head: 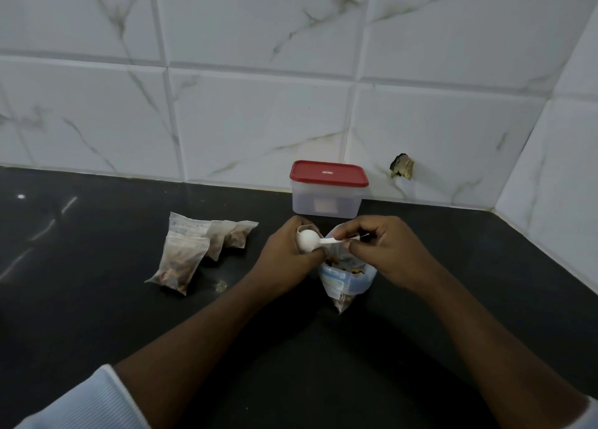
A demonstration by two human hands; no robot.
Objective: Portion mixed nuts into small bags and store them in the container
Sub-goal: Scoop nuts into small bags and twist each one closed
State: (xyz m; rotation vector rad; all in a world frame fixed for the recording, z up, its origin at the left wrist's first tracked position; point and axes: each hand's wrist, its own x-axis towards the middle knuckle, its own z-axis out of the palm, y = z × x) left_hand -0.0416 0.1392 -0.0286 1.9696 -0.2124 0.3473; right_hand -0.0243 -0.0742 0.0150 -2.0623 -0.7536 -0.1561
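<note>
The left hand (288, 250) is curled round a small clear plastic bag (312, 228), gripping it just in front of the clear rectangular plastic container with a red lid (326, 199). The right hand (385, 250), also in front of that container and slightly to its right, pinches the thin handle of a white plastic spoon (307, 240) between thumb and fingertips. The spoon's round bowl lies at the mouth of the small bag, against the left hand's fingers. Below both hands, nearer the person than the container, stands a larger clear plastic pouch with blue bands (343, 283), open at the top, with brown mixed nuts (344, 299) showing inside. The container itself is closed and sits on the black surface (97, 299) against the white marble-patterned tile wall (259, 121). To the container's front left, well apart from it, a heap of small filled bags of nuts (181, 260) lies on the surface. To the container's right, a ragged hole (403, 167) breaks the tile.
</note>
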